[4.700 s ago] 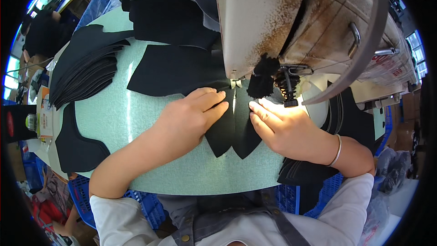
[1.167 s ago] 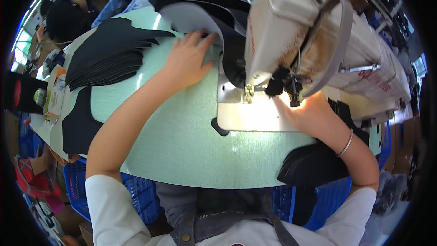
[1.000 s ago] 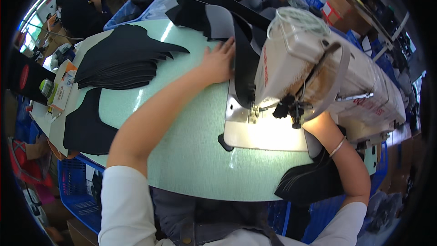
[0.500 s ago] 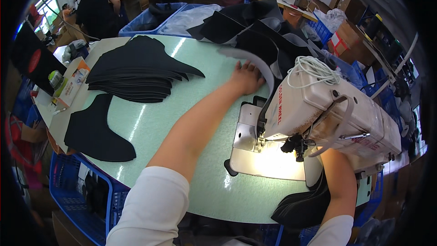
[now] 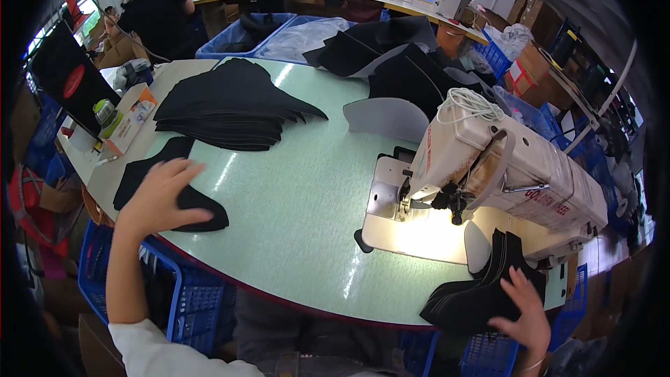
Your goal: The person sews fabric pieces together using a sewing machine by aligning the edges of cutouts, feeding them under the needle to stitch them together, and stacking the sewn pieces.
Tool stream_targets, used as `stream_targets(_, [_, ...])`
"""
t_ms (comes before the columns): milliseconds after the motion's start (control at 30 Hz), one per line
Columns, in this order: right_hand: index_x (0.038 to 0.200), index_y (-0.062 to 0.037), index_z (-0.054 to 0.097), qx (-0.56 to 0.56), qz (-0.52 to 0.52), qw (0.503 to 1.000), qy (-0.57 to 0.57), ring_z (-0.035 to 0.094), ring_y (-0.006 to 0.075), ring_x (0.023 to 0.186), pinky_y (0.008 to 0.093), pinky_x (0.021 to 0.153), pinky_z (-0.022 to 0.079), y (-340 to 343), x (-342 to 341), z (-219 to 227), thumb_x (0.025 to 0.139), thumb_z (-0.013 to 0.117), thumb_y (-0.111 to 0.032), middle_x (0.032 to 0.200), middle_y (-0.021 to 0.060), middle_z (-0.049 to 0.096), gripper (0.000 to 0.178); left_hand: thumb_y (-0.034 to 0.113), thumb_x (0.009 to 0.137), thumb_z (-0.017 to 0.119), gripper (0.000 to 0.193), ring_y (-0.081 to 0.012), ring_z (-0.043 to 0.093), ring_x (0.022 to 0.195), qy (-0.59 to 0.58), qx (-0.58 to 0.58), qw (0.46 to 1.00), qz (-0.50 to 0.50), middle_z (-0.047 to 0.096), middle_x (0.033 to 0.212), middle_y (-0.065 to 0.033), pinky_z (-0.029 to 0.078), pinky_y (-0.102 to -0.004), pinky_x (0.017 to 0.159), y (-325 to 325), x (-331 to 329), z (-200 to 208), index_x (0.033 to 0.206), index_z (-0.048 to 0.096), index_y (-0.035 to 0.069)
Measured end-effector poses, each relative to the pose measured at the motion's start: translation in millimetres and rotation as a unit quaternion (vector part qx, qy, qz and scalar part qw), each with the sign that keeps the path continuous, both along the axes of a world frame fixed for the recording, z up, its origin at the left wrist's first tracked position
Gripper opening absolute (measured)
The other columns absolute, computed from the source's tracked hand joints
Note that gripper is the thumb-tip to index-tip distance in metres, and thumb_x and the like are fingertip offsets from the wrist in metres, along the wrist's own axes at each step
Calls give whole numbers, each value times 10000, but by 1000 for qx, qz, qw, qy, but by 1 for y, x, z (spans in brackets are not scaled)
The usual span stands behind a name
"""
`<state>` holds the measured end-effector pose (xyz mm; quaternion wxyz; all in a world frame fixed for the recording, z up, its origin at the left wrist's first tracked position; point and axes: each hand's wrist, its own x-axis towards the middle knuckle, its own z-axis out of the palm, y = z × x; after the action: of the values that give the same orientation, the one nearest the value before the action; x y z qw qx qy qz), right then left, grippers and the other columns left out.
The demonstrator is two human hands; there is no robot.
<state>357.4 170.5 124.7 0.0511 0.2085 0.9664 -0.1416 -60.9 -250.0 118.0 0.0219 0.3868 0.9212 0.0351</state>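
My left hand (image 5: 157, 202) hovers with spread fingers over a single black boot-shaped fabric piece (image 5: 134, 178) at the table's left edge, covering part of it; contact cannot be made out. At the right, my right hand (image 5: 527, 315) has its fingers apart beside a small stack of black fabric pieces (image 5: 464, 299), near or touching its edge. Between the hands stands a white sewing machine (image 5: 513, 167), its lamp lighting the plate under the needle. Behind its head lies a curved piece with its grey side up (image 5: 386, 117).
A thick pile of black cut pieces (image 5: 227, 101) lies on the pale green table (image 5: 286, 216). More black and grey pieces (image 5: 405, 63) are heaped at the far edge. Blue crates (image 5: 199, 307) stand below. A person in black (image 5: 164, 14) is at the far left.
My left hand has swung from the far middle to the left piece, leaving the grey-sided piece flat behind the machine. My right hand has come out from beside the machine to the small stack.
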Motion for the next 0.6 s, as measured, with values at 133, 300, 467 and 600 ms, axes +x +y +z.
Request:
stream_targets(133, [1355,-50,522,46,-54,997,-15,294,395,1424,477,1141,286,-22,23,-23,487,899,-189,1535,201,326,956,473,631,838,887,-368,482,1267,-48,-88,988,115,473,1402,-182,351,-534,1079,-57,7,-29,1385,523,127])
stream_targets(300, [1323,-64,553,62,-16,998,10,366,411,1377,510,1101,334,-9,29,-32,513,898,-246,1452,201,448,898,270,582,874,723,-337,556,1161,-34,87,993,78,561,1255,-151,468,-392,976,-82,-6,-50,1241,644,83])
stream_targets(467, [1223,-39,627,54,19,998,31,448,415,1317,472,1056,400,-5,32,-25,521,892,-226,1403,212,500,773,285,573,872,652,-321,587,1100,-39,97,993,58,601,1171,-140,488,-388,940,-86,-15,-47,1161,690,69])
stream_targets(600, [1216,-23,626,46,11,998,48,463,410,1308,473,1046,410,-8,33,-26,593,830,-109,1380,214,522,661,339,603,854,629,-320,605,1089,-9,100,993,69,627,1184,-150,493,-387,934,-83,-10,-51,1137,698,44])
